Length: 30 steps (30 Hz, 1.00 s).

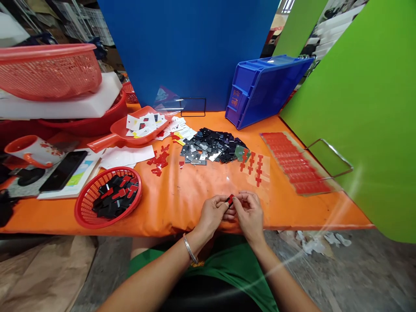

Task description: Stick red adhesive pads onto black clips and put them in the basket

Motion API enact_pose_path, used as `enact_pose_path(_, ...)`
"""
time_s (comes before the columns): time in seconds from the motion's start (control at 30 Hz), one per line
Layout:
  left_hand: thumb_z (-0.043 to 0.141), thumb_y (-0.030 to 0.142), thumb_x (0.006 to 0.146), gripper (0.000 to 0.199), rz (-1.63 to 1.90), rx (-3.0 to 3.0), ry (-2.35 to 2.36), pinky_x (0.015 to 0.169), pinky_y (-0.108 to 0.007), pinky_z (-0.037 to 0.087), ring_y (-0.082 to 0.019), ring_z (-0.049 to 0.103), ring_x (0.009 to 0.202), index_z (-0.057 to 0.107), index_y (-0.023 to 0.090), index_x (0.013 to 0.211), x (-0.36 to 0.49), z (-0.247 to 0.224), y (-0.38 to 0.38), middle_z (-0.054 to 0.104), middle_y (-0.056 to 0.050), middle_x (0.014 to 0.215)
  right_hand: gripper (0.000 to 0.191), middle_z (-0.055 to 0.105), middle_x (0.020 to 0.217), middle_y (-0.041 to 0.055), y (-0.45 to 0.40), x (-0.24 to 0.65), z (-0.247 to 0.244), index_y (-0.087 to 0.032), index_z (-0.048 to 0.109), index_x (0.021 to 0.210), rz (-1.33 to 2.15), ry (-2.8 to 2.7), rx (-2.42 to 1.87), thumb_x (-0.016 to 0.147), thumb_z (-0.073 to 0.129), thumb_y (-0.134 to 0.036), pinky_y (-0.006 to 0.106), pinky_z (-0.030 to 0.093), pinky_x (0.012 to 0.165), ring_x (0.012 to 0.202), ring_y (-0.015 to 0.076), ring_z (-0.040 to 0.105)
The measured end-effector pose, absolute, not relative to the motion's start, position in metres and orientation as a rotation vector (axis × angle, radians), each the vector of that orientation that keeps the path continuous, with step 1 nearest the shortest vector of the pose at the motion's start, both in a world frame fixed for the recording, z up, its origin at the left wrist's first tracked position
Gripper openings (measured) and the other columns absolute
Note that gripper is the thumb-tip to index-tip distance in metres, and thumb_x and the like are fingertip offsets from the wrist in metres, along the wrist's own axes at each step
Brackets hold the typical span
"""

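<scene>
At the front edge of the table, my left hand pinches a small black plate with a red sticker on it. My right hand has its thumb and fingertips closed on the other end of this piece. Beyond my hands lies a heap of black plates. Red T-shaped stickers stand in rows on a clear sheet just past my right hand. Loose red pieces are scattered left of the heap. A red basket to the left holds black plates, several bearing red stickers.
A red scoop full of printed cards lies at the back left. Nearby are a phone, a mug and stacked baskets. A blue bin leans at the back right; a red sticker sheet lies by the green panel.
</scene>
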State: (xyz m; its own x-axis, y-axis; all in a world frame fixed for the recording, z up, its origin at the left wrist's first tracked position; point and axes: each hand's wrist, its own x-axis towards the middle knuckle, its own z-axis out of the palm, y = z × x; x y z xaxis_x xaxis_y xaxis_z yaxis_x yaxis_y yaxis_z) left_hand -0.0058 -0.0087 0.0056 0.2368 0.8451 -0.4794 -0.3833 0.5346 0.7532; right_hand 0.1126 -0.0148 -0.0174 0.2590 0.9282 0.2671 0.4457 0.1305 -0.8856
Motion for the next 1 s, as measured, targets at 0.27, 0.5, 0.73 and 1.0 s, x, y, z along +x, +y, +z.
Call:
enact_pose_path(0.27,0.058,0.014,0.079,0.011,0.901,0.56,1.007,0.055,-0.023,0.053,-0.015,0.066,0.057,0.058,0.008,0.088,-0.006,0.006,-0.009,0.068,-0.008,0.072,0.012,0.052,0.09,0.0058,-0.014,0.112,-0.016,-0.02,0.057,0.079,0.577,-1.36,-1.475,0.082,0.057,-0.032,0.033,0.047,0.073,0.084,0.0191,0.054)
enact_pose_path(0.5,0.066,0.025,0.072,0.024,0.887,0.558,0.958,0.061,-0.028,0.055,-0.018,0.067,0.06,0.059,0.008,0.088,-0.01,0.004,-0.009,0.068,-0.008,0.069,0.021,0.052,0.091,0.0039,-0.015,0.111,-0.016,-0.02,0.052,0.091,0.647,-1.306,-1.509,0.081,0.059,-0.037,0.029,0.049,0.061,0.067,0.0133,0.054)
enact_pose_path(0.73,0.067,0.027,0.068,0.029,0.897,0.561,0.958,0.062,-0.026,0.055,-0.017,0.067,0.061,0.06,0.008,0.089,-0.011,0.006,-0.009,0.067,-0.007,0.068,0.036,0.059,0.075,0.0024,-0.01,0.115,-0.011,-0.017,0.06,0.088,0.89,-1.318,-1.523,0.073,0.063,-0.05,0.026,0.047,0.057,0.06,0.0138,0.055)
enact_pose_path(1.0,0.063,0.021,0.073,0.019,0.839,0.54,1.0,0.057,-0.022,0.054,-0.012,0.064,0.053,0.059,0.008,0.087,-0.011,0.01,-0.008,0.068,-0.008,0.07,0.048,0.049,0.046,-0.0021,-0.005,0.122,-0.008,-0.017,0.052,0.054,1.094,-1.205,-1.518,0.08,0.051,-0.057,0.023,0.036,0.044,0.044,0.0108,0.044)
